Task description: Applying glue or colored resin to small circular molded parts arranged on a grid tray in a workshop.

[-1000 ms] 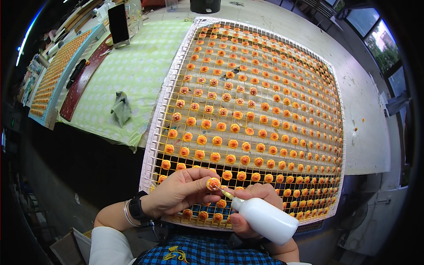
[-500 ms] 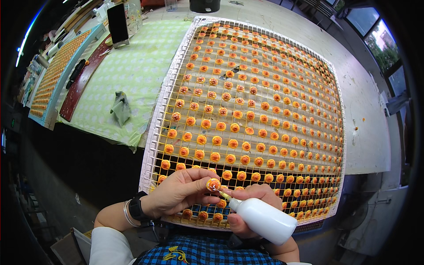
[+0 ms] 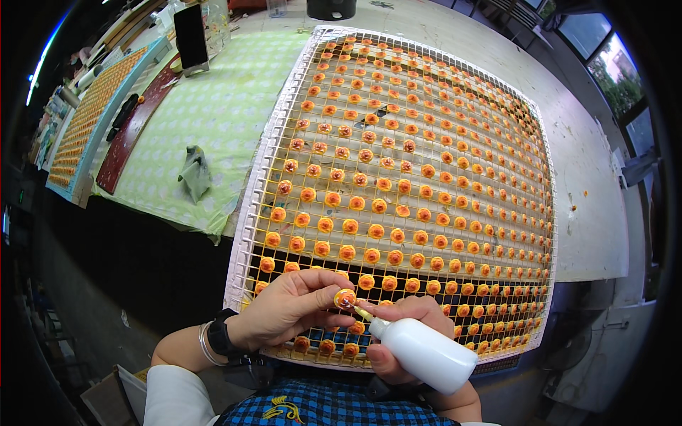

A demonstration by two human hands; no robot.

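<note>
Left hand (image 3: 291, 312) pinches orange disc (image 3: 345, 298) just above wire grid (image 3: 398, 177) near edge; right hand (image 3: 405, 326) grips white bottle (image 3: 426, 353), nozzle touching disc, likely for steady application.

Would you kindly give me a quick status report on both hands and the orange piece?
Left hand pinching orange piece over wire grid. Right hand gripping white squeeze bottle, nozzle at the piece. Nothing blocking.

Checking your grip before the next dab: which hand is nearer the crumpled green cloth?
Left. The left hand is at the rack's near edge, below and right of the cloth. The right hand, holding the white bottle, is farther right.
</note>
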